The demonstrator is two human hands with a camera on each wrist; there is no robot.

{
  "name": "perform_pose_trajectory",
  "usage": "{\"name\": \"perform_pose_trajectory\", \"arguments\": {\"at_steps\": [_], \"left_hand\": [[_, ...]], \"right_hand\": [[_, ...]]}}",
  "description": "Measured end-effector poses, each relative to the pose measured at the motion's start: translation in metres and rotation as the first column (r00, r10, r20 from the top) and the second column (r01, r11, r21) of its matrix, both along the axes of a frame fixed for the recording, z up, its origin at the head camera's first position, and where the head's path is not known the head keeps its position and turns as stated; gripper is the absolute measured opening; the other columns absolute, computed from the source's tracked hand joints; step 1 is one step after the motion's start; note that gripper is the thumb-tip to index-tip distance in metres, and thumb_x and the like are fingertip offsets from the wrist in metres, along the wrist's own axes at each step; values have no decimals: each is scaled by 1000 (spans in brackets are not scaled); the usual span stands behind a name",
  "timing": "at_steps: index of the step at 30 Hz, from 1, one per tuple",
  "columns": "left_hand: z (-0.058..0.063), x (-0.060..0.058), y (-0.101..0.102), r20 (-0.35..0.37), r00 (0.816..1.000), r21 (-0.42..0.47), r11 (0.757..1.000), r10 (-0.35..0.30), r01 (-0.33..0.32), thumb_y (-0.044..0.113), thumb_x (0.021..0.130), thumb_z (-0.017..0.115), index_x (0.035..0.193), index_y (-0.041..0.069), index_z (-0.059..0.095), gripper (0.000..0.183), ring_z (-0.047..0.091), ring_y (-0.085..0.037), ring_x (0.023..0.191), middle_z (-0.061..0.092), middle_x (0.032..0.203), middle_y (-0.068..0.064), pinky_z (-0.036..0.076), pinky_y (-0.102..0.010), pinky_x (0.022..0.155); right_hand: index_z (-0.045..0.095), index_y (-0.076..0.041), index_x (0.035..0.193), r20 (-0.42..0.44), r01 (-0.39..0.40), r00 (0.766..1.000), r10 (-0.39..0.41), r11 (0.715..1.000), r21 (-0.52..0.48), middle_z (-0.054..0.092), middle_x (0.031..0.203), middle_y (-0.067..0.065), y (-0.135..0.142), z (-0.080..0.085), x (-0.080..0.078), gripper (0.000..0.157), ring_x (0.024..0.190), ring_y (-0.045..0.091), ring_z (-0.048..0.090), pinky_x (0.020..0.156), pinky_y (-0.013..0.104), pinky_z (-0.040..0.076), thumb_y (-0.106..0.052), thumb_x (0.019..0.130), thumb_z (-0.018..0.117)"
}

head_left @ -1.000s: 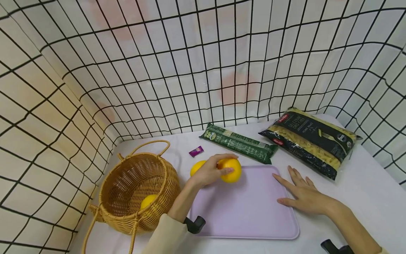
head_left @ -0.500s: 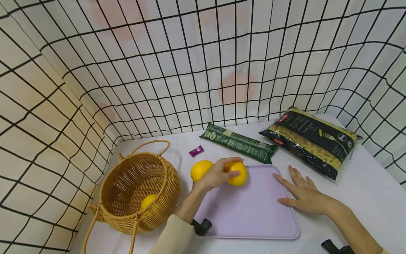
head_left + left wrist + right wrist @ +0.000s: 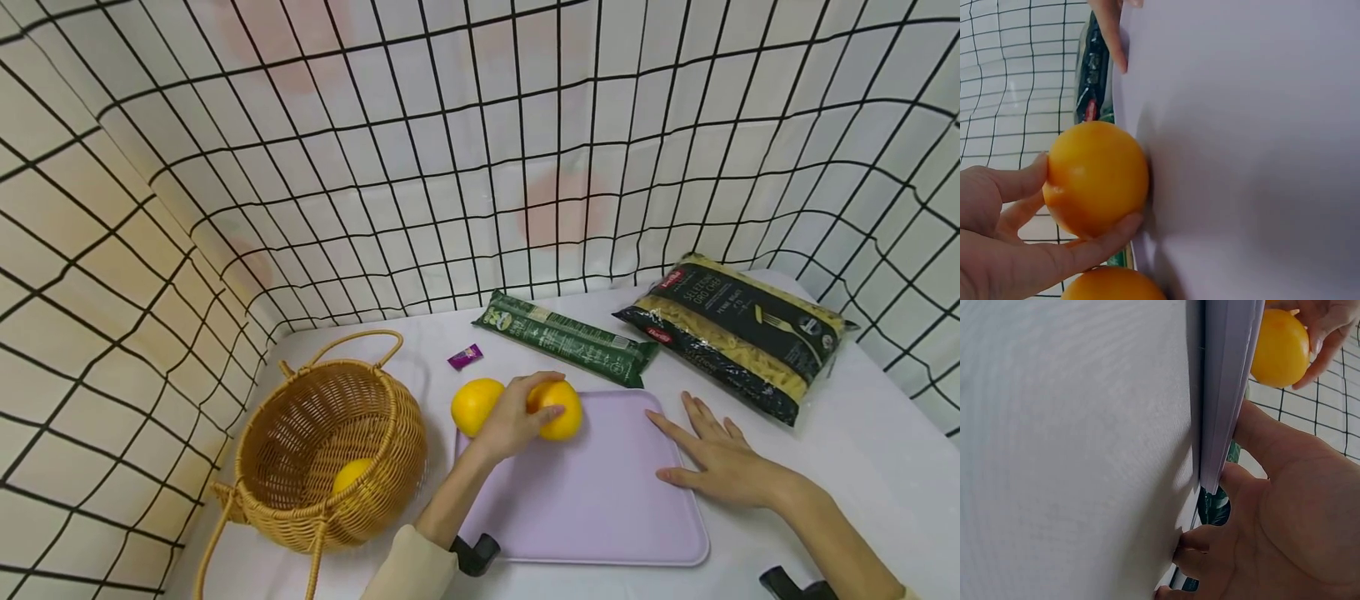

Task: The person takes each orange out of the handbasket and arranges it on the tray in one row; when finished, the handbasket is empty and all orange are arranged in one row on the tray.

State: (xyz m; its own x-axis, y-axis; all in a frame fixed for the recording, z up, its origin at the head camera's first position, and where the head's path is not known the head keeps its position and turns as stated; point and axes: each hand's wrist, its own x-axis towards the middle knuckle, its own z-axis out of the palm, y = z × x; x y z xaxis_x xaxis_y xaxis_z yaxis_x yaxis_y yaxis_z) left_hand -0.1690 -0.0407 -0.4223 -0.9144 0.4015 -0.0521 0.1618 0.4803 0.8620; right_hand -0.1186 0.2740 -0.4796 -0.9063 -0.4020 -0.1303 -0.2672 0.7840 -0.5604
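Observation:
My left hand (image 3: 517, 417) pinches a yellow-orange round fruit, an orange (image 3: 1100, 178), between thumb and fingers at the far part of the lilac tray (image 3: 592, 500). A second orange (image 3: 476, 406) sits just left of it at the tray's far left corner; in the left wrist view only its top shows. My right hand (image 3: 723, 467) lies with fingers spread at the tray's right edge. In the right wrist view its thumb and a finger touch the tray rim (image 3: 1225, 394), and other fingers rest on the white cloth.
A wicker basket (image 3: 405, 433) with another yellow fruit (image 3: 351, 473) inside stands at the left. Behind the tray lie a small purple packet (image 3: 465, 357), a long green packet (image 3: 562, 337) and a bag of penne pasta (image 3: 742, 333). Black netting (image 3: 480, 167) encloses the table.
My left hand moved right with its orange, then slightly back left, uncovering more of the second orange. The right hand keeps its place.

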Motion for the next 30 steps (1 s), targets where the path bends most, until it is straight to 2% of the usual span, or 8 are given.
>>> {"name": "perform_pose_trajectory", "arguments": {"at_steps": [6,17,30], "left_hand": [[-2,3,-1,-17,999,7,1000,30,-30,9,101,66,144,9,59,44,48,-38,140,56,147,-20,35,-59,120],[-3,4,-4,-11,999,-6,999,31,-31,9,101,65,147,13,57,46,49,-40,140,51,151,-24,38,-59,119],[-8,4,-4,14,1000,-38,999,20,-20,16,106,58,155,17,48,50,40,-47,147,36,160,-30,33,-63,121]], "right_hand": [[38,-23,160,-32,-4,999,2,998,-58,4,163,45,2,-7,0,77,150,64,2,109,85,-1,-44,94,71],[36,-18,161,12,-1,1000,1,1000,1,3,164,43,-1,3,2,80,151,63,3,111,84,1,-45,94,71],[36,-21,161,4,-2,1000,2,1000,0,4,164,43,0,0,0,79,150,64,4,110,85,2,-47,94,70]]}}
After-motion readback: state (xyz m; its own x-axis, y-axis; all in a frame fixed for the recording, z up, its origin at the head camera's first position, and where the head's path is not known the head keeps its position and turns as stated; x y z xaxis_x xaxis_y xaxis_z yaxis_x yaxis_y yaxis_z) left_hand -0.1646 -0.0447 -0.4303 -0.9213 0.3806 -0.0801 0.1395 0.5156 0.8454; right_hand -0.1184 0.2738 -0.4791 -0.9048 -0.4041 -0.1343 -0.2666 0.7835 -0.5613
